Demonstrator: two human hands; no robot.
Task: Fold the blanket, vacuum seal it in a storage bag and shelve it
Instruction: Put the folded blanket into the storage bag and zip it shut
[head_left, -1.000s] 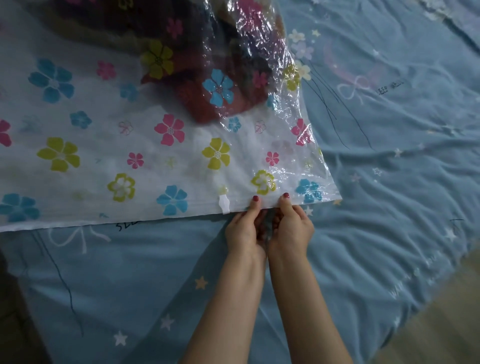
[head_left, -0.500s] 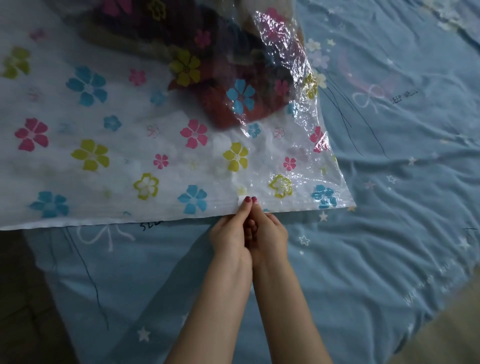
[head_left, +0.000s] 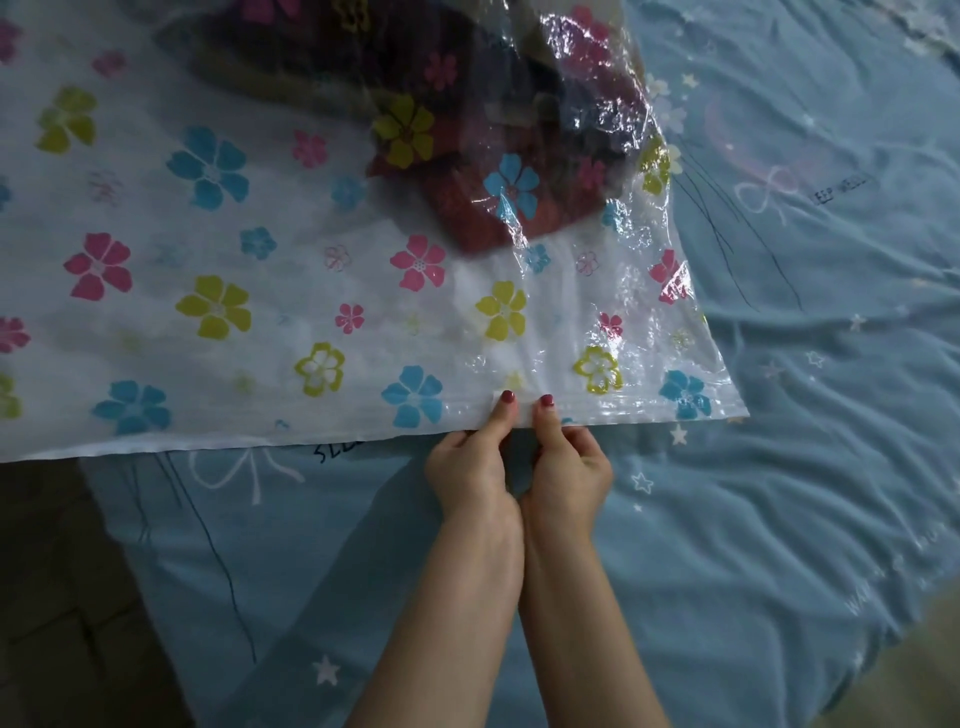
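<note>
A clear plastic storage bag (head_left: 270, 291) printed with coloured flowers lies across the bed. The dark red folded blanket (head_left: 483, 150) sits inside it, toward the far right of the bag. My left hand (head_left: 475, 462) and my right hand (head_left: 566, 467) are side by side at the bag's near edge. Both pinch the zip seal strip (head_left: 597, 402), thumbs on top with red nails, fingers curled under the edge. A small white slider seems partly hidden under my left thumb.
The bed is covered by a blue sheet (head_left: 779, 467) with stars and bow prints, wrinkled on the right. A dark floor (head_left: 57, 597) shows at the lower left and a lighter floor strip (head_left: 935, 665) at the lower right, past the bed's edge.
My hands slid left along the bag's edge until they met, then parted slightly; the view shifted, so the bag now sits further right in frame.
</note>
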